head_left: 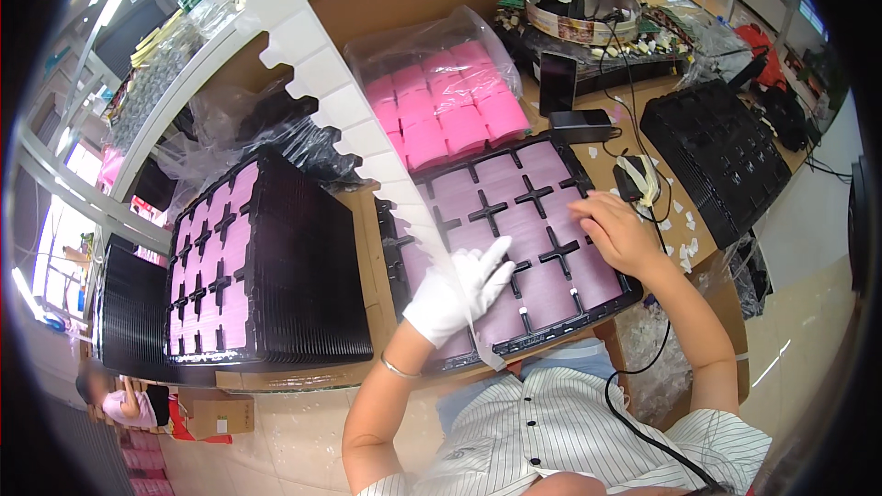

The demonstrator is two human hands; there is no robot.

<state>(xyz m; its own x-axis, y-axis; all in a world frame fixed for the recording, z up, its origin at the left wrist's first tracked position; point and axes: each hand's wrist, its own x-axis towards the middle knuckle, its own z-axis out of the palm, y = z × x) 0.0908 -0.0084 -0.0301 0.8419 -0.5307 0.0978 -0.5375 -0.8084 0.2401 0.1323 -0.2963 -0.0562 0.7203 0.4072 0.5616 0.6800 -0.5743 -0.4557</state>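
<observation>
In front of me lies a black tray (562,334) with cross-shaped dividers, its sections covered by smooth pale pink-purple sheets or pieces (505,168). My left hand (462,292), in a white glove, is over the left-middle of the tray with its fingers stretched out and nothing visible in them. My bare right hand (617,231) is over the tray's right side, fingers slightly bent and thumb apart, with no object showing in it. A long pale strip (354,115) with a notched edge crosses the view down to the tray's near edge, partly covering the tray's left side.
A tall stack of black trays (308,276) stands left. Behind the tray are bright pink pieces (436,101) under clear plastic, a phone (558,84) and a black box (581,126). More black trays (717,161) are at right. A dark cable (667,294) hangs beside my right arm.
</observation>
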